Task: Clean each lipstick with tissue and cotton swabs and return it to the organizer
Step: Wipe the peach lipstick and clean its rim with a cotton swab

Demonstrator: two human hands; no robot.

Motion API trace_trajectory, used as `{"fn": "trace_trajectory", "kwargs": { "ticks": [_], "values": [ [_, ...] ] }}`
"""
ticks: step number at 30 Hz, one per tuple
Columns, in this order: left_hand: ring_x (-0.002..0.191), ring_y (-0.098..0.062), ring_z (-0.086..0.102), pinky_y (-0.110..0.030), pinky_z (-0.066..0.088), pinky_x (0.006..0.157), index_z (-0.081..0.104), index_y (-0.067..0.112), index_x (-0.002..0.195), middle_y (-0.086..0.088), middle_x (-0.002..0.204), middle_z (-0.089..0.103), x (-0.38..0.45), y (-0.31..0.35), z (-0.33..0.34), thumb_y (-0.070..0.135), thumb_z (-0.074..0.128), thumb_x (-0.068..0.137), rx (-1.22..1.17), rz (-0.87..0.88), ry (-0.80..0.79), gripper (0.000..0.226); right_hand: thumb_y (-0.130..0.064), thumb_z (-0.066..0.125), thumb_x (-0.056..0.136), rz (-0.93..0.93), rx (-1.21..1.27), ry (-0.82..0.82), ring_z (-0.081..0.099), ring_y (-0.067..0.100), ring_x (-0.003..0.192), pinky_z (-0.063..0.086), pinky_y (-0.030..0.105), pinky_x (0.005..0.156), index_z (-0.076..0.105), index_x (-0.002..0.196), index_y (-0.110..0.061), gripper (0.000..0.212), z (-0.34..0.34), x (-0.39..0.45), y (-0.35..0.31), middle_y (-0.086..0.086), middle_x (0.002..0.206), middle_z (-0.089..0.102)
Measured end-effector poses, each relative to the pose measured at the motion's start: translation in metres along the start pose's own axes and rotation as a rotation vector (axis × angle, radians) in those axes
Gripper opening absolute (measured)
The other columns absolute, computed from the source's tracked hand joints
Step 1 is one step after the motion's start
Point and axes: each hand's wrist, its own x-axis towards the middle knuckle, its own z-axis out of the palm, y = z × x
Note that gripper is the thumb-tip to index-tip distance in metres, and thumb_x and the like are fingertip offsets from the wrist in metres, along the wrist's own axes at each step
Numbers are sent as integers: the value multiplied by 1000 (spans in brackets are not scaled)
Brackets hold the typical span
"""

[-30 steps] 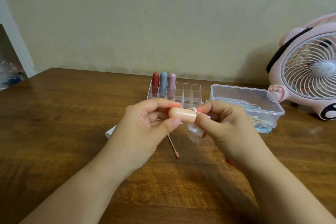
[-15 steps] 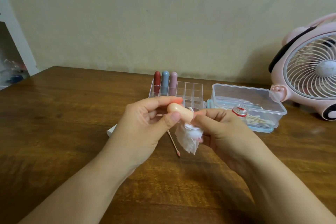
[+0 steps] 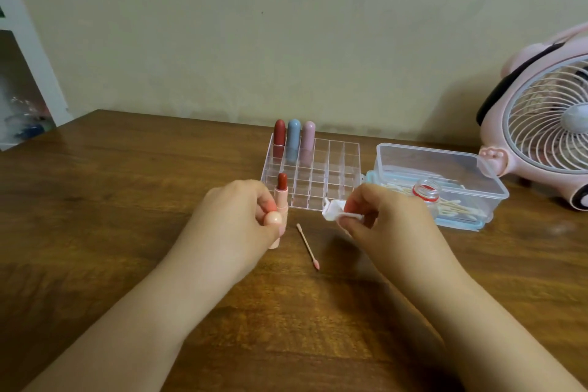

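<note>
My left hand (image 3: 235, 219) holds a peach lipstick (image 3: 281, 200) upright, its dark red bullet uncovered, and also pinches the rounded peach cap (image 3: 273, 219) between the fingers. My right hand (image 3: 381, 223) pinches a crumpled white tissue (image 3: 334, 212) a short way to the right of the lipstick, not touching it. A used cotton swab (image 3: 307, 246) with a pink tip lies on the table between my hands. The clear organizer (image 3: 321, 169) stands behind, with a red lipstick (image 3: 279, 137), a blue lipstick (image 3: 293, 138) and a pink lipstick (image 3: 308, 138) in its back row.
A clear plastic box (image 3: 439, 178) with cotton swabs and a small red-rimmed jar (image 3: 426, 192) sits to the right of the organizer. A pink desk fan (image 3: 541, 124) stands at the far right. The wooden table (image 3: 127, 200) meets the wall behind.
The cap has come off the peach lipstick and sits in my left hand. My hands have moved apart, the right one carrying the tissue away to the right.
</note>
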Motion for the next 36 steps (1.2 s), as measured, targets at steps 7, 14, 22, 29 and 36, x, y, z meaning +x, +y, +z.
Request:
{"fn": "trace_trajectory", "kwargs": {
  "ticks": [7, 14, 22, 29, 36],
  "values": [
    [78, -10, 57, -21, 43, 59, 57, 28, 83, 8, 84, 60, 11, -16, 4, 21, 69, 80, 80, -67, -7, 15, -18, 56, 86, -42, -198, -67, 54, 14, 86, 49, 30, 74, 60, 93, -21, 9, 11, 4, 3, -5, 97, 60],
    [83, -10, 58, -23, 45, 68, 56, 26, 94, 9, 87, 60, 17, -24, 10, 16, 68, 79, 81, -63, -36, 21, -32, 56, 87, -30, -229, -253, 56, 9, 90, 51, 24, 75, 61, 97, -26, 12, 12, 3, 5, -8, 102, 61],
    [87, -10, 55, -22, 41, 68, 55, 24, 112, 6, 100, 59, 19, -25, 13, 19, 67, 82, 102, -57, -66, 33, -40, 58, 87, 28, -233, -288, 56, 10, 89, 45, 21, 69, 64, 96, -26, 18, 9, 4, 4, -7, 104, 61],
    [96, -6, 49, -21, 40, 76, 52, 21, 124, 10, 111, 51, 19, -19, 19, 34, 70, 79, 29, 38, 16, 50, -40, 57, 87, -14, -184, -218, 50, 7, 88, 40, 19, 71, 59, 105, -28, 22, 9, 1, 5, -9, 105, 58],
    [98, -7, 45, -23, 38, 78, 57, 19, 118, 11, 99, 45, 23, -19, 31, 39, 67, 82, 49, 51, 36, 42, -42, 59, 86, -71, -77, -113, 45, 2, 87, 36, 17, 71, 61, 104, -31, 22, 12, 1, 2, -17, 89, 48]
  ]
}}
